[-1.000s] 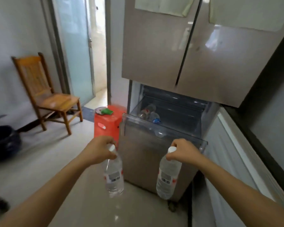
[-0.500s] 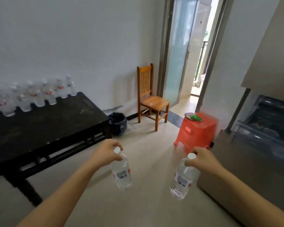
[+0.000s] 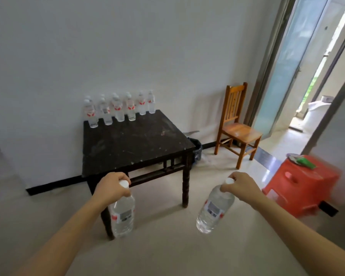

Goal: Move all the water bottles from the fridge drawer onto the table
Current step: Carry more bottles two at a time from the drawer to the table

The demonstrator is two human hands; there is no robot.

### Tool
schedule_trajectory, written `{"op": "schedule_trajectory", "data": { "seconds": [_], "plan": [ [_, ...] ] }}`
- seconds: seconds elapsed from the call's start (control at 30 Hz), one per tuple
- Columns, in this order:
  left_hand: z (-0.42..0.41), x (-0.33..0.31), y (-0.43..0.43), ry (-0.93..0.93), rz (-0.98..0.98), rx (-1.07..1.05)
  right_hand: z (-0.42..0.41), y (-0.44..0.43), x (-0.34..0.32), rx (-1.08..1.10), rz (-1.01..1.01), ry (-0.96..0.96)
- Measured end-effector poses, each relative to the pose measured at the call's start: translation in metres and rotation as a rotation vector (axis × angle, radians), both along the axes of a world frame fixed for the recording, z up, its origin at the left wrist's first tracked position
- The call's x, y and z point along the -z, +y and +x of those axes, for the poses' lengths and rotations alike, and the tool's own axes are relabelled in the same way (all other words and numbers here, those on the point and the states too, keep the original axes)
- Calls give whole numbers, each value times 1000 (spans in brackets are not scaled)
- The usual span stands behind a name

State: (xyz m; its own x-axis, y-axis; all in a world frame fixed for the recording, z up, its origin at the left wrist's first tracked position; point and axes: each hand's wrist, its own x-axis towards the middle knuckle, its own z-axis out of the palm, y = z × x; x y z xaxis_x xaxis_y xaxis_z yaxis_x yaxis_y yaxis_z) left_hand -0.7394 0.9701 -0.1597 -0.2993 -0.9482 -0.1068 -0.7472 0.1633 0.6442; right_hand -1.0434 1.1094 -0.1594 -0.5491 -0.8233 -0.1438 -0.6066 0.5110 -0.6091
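Water bottles: two held by the necks, hanging above the floor.
Left hand (image 3: 113, 189): fingers curled round left bottle (image 3: 122, 215).
Right hand (image 3: 242, 187): fingertips pinched on right bottle (image 3: 214, 211).
Table (image 3: 135, 145): standing bottles (image 3: 119, 108) lined along its far edge.

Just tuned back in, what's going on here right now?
A person is carrying two water bottles by their necks: the left hand grips the left bottle, and the right hand grips the right bottle. Both hang above the floor, just short of the black table. A group of bottles already stands along the table's far edge by the wall. These two are not yet set down.
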Motion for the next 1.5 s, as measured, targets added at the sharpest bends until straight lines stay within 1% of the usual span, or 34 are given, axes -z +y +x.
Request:
{"op": "schedule_trajectory", "data": {
  "seconds": [0.17,0.33,0.53,0.7,0.83,0.9,1.03,1.23,1.5],
  "plan": [
    [14,10,-18,30,50,-39,5,-41,4,-13,19,25],
    [-15,10,-50,41,72,-20,-14,-80,5,-62,19,43],
    [-85,1,-119,73,53,-41,-75,-145,-2,-130,-72,22],
    [-139,0,-165,195,3,-133,-125,-203,-9,-188,-80,89],
    [-167,8,-196,270,-74,-209,-159,-236,0,-197,-38,100],
    [-175,7,-212,271,-92,-201,-176,-248,4,-188,-23,60],
    [-189,6,-245,210,-101,-194,-203,-274,9,-160,2,-7],
    [-212,20,-327,189,-98,-237,-232,-348,12,-203,31,52],
    [-261,37,-476,258,-126,-277,-271,-507,-7,-215,12,129]
  ]
}}
